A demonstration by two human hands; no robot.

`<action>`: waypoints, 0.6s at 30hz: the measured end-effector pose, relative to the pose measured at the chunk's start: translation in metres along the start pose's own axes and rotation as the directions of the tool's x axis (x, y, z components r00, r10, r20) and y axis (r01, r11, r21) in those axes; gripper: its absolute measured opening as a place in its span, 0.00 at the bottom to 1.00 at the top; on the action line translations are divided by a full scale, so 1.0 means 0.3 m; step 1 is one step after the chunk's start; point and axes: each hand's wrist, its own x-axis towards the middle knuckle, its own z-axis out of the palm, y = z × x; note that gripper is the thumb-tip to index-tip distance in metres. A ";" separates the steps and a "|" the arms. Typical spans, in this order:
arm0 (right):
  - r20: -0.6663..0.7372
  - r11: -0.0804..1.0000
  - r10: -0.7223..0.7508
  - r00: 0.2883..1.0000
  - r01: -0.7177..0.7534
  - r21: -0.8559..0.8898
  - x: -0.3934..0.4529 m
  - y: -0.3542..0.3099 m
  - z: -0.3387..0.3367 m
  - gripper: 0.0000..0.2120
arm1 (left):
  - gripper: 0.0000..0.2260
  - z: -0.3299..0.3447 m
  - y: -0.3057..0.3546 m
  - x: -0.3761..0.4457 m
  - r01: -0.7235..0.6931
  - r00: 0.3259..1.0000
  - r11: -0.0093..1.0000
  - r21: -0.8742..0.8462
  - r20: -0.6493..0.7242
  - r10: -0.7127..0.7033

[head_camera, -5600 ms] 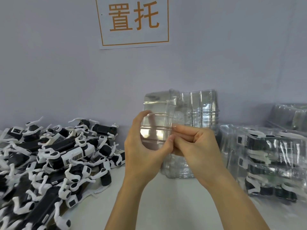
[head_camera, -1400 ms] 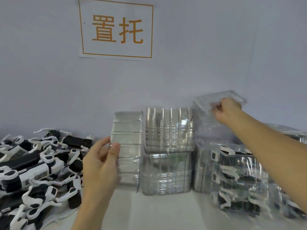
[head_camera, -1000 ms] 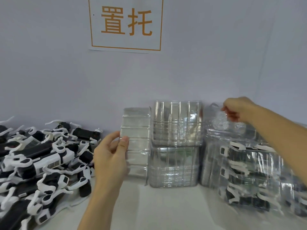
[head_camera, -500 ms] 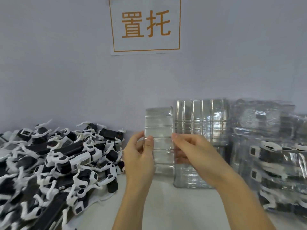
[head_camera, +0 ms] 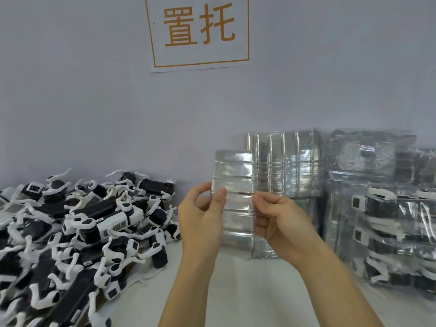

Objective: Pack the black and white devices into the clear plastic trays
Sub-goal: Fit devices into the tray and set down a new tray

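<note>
A clear plastic tray [head_camera: 233, 182] stands upright in the air between my hands, its ribbed side toward me. My left hand [head_camera: 200, 220] grips its left edge, thumb on the front and fingers behind. My right hand [head_camera: 280, 223] pinches its right edge with thumb and fingertips. A heap of black and white devices [head_camera: 77, 230] covers the table on the left. Behind the held tray, a stack of empty clear trays [head_camera: 290, 166] leans against the wall.
Packed trays with devices inside [head_camera: 387, 227] are piled at the right, with another clear tray [head_camera: 363, 152] on top. A white sign with orange characters [head_camera: 199, 31] hangs on the grey wall. Bare white table [head_camera: 247, 291] lies between my forearms.
My right hand left the tray on top of the right pile and came back to the held tray's right edge. My left hand has kept its hold throughout.
</note>
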 end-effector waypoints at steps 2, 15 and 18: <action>0.020 0.999 0.012 1.000 -0.013 0.049 -0.001 0.004 0.004 0.15 | 0.05 -0.004 0.001 0.002 0.030 1.000 0.999 -0.030 -0.003 -0.030; 0.005 0.996 -0.086 0.996 0.086 -0.008 0.003 0.023 0.004 0.08 | 0.05 -0.012 0.003 0.003 0.026 1.000 0.998 -0.054 -0.009 -0.026; -0.005 0.995 -0.096 0.995 0.096 0.004 0.004 0.020 0.003 0.08 | 0.05 -0.014 0.011 0.002 0.037 0.999 0.998 -0.052 0.015 -0.036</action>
